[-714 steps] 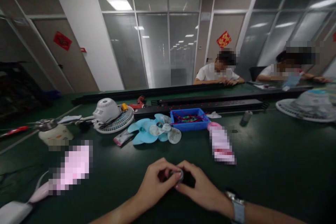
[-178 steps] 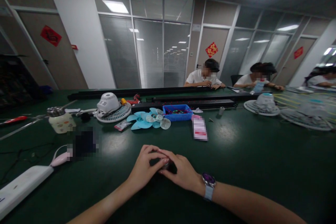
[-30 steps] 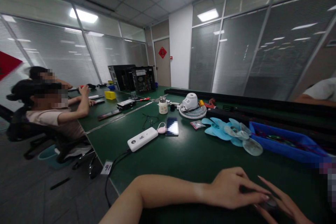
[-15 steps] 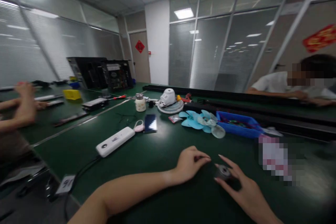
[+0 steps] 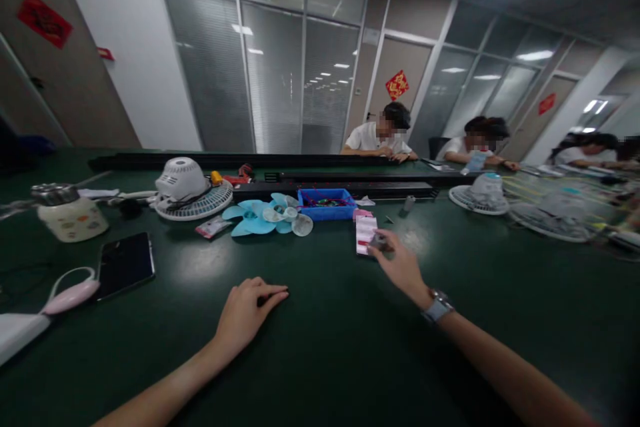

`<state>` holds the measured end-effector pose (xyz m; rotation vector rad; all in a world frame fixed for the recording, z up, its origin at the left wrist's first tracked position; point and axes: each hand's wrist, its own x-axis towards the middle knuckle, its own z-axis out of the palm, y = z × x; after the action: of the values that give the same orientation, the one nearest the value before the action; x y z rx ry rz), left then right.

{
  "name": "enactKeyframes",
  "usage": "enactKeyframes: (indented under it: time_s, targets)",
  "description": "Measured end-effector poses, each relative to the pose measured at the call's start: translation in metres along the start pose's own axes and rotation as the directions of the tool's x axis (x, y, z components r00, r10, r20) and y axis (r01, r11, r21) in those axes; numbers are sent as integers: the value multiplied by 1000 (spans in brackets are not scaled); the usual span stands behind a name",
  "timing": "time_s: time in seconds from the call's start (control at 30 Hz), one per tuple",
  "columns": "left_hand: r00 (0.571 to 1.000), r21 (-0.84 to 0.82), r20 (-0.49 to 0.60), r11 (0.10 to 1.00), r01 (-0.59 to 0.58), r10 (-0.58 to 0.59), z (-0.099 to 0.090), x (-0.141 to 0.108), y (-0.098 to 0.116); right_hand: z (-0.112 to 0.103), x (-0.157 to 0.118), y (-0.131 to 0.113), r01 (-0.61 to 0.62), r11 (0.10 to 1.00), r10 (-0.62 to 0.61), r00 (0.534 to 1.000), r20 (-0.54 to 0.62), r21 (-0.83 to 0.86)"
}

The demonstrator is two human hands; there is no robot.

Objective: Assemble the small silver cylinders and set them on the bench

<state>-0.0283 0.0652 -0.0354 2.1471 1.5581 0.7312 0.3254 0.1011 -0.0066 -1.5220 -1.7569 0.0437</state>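
A dim room with slatted glass panels (image 5: 273, 80) and pale doors lies behind a broad, smooth, dark green surface (image 5: 320, 360). A small grey metal cylinder (image 5: 379, 241), round and dull, is in the right hand (image 5: 400, 265), thumb and fingers curled around its sides. It overlaps the edge of a pink and white packet (image 5: 367, 227) with a red band; whether they touch I cannot tell. The left hand (image 5: 243, 310) rests low on the surface, well apart, thumb and forefinger pinched together on a tiny dark bit (image 5: 287, 290), too small to make out.

About six seconds ago both hands cupped the cylinder together; now only the right has it, farther out. Since half a second ago the view has swung right, and the hands have drawn farther apart.

Beyond lie a shallow blue plastic bin (image 5: 333, 215) of tangled wires, glossy petal-shaped blue fan blades (image 5: 250, 219), a domed white fan housing (image 5: 181, 180) with a ribbed grille, and long black bars (image 5: 350, 188). To the left are a flat black phone (image 5: 127, 263) and a rounded cream jar (image 5: 73, 220) with a metal lid. People in white shirts (image 5: 367, 137) sit across the surface.
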Motion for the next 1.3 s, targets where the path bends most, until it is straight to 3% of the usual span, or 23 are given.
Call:
enactKeyframes:
  time_s: [0.1, 0.17, 0.27, 0.33, 0.4, 0.5, 0.53, 0.6, 0.67, 0.77, 0.83, 0.9, 1.0, 1.13, 1.2, 1.3]
  targets:
    - [1000, -4, 15, 1000, -3, 3, 0, 2, 0, -21, 16, 61, -163, 976, 140, 977, -158, -144]
    - [1000, 6, 26, 1000, -12, 12, -1, 3, 2, -27, 18, 91, -235, 951, 198, 963, -185, -203]
    - [999, 7, 24, 999, -31, 31, -2, 2, 4, -29, 16, 115, -279, 926, 254, 959, -129, -252]
    - [1000, -32, -2, 999, -18, 18, -3, 1, 5, -30, 16, 113, -260, 924, 231, 964, -132, -282]
    - [999, -103, -42, 995, 17, -22, -4, 0, 6, -30, 18, 95, -184, 922, 114, 970, -216, -340]
    - [991, -207, -102, 976, 64, -87, -3, 1, 7, -23, 15, 39, 27, 926, -138, 952, -272, -376]
    - [988, -227, -118, 971, 75, -104, -3, 1, 8, -16, 10, 15, 116, 935, -198, 955, -222, -336]
    - [980, -250, -143, 963, 101, -140, -3, 2, 9, 6, -3, -35, 325, 931, -328, 945, 4, -165]
    - [971, -264, -169, 957, 123, -172, -3, 1, 10, 33, -18, -79, 462, 885, -458, 850, 261, 49]
    - [964, -305, -196, 945, 116, -182, -2, -1, 8, 69, -31, -122, 558, 806, -581, 686, 438, 195]
    - [964, -330, -205, 939, 94, -168, -1, -2, 7, 83, -32, -136, 598, 779, -602, 632, 488, 187]
    - [966, -339, -207, 937, 79, -156, 0, -2, 5, 90, -29, -141, 629, 763, -601, 608, 519, 146]
    - [971, -339, -192, 938, 71, -143, 1, 0, 5, 93, -28, -139, 635, 764, -593, 625, 508, 112]
    - [974, -316, -172, 945, 86, -146, 0, 0, 6, 88, -30, -127, 596, 780, -612, 666, 427, 189]
    - [972, -307, -173, 946, 99, -157, -1, -1, 7, 74, -23, -112, 580, 783, -619, 697, 363, 222]
    - [972, -303, -171, 947, 102, -160, -2, -2, 8, 34, 1, -71, 520, 843, -538, 808, 241, 138]
